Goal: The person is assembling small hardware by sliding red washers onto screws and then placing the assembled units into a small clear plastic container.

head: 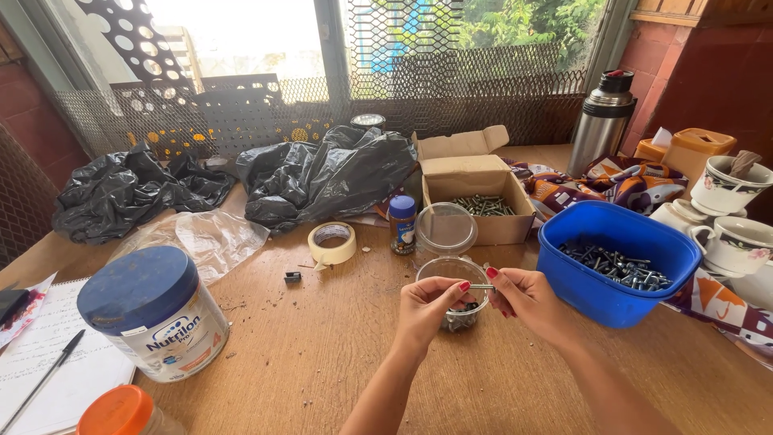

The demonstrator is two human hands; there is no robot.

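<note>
Bolt: a small metal bolt (481, 287) was held level between the two hands, just above the rim of a clear plastic cup (459, 304) on the wooden table (322, 346).
Left hand: the left hand (428, 306) had thumb and forefinger pinched shut on the left end of the bolt; the other fingers curled loosely in front of the cup.
Right hand: the right hand (527, 300) gripped the right end of the bolt with closed fingertips, the palm turned inward.
Clear cup: it stood upright under the hands with a few dark metal pieces at the bottom; its clear lid (446, 228) lay just behind it.
Blue tub: a blue plastic tub (612, 278) sat just right of the right hand, with a heap of bolts inside.
Cardboard box: an open box (477, 197) stood behind the lid, also holding bolts.
Nearby small things: a little jar with a blue cap (402, 224) and a roll of masking tape (332, 242) stood left of the lid.
Left side: a large tin with a blue lid (153, 310) lay tilted near a notebook (56, 354) with a pen (44, 379).
Far side: crumpled black plastic bags (322, 173) lay by the mesh window; a steel flask (602, 121) and flowered cups (737, 217) stood at the right.
</note>
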